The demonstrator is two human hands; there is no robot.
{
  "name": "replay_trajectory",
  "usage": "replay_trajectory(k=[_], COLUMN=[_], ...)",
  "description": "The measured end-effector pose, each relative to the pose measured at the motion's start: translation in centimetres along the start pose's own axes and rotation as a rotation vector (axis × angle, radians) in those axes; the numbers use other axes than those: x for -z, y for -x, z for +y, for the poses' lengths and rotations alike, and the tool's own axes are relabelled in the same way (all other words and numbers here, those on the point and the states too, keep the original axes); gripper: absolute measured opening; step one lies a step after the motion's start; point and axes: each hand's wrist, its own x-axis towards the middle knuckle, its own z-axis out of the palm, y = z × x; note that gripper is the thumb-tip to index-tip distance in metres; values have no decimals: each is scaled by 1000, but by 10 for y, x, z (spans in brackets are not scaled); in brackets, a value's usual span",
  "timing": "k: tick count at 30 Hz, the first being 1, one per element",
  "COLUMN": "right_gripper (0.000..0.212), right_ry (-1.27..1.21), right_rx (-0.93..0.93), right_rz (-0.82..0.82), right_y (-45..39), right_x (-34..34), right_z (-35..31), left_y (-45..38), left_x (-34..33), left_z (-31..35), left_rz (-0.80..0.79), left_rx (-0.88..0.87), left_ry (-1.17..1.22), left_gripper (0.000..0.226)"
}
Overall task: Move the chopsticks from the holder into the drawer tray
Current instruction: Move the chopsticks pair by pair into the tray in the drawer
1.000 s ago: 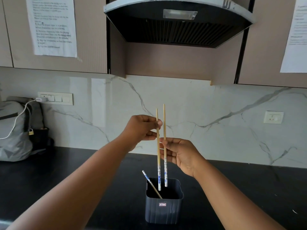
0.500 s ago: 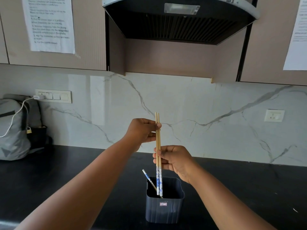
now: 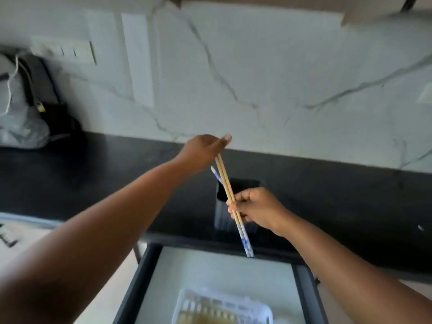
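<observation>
Grip: your right hand (image 3: 257,208) and left hand (image 3: 202,152) pinch 2 chopsticks (image 3: 228,190).
Advice: keep both parallel; lower patterned tips beneath your fingers into the white tray (image 3: 261,308).

Veined white marble backsplash (image 3: 280,78) rises behind a black countertop (image 3: 105,174).

One head-worn view is given, angled forward and down. The dark surface (image 3: 93,174) and marble wall (image 3: 280,78) are seen from close range.

Two bare forearms, no sleeves, left grip (image 3: 203,150), right grip (image 3: 254,208)
</observation>
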Motion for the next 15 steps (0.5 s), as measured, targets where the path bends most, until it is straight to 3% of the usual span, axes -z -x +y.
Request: replay_trajectory(k=[5,8,12,15], right_gripper=[15,25,32,35], right_ry=[412,513,688,791], right_rx=[-108,-171,-217,-206], right_rz=[-238,-353,-456,-471], right_y=[14,24,31,35], right_x=[-47,-70,-96,-113], right_z=[91,139,187,206], left_y=[18,32,58,68], left_x=[-39,-68,-103,-114], left_z=[-96,-151,-205,-219], left_rz=[-25,-88,-265,-253], left_rx=[91,93,188,166], left_ry=[-135,-280,-631,-749], left_gripper=[56,45,77,88])
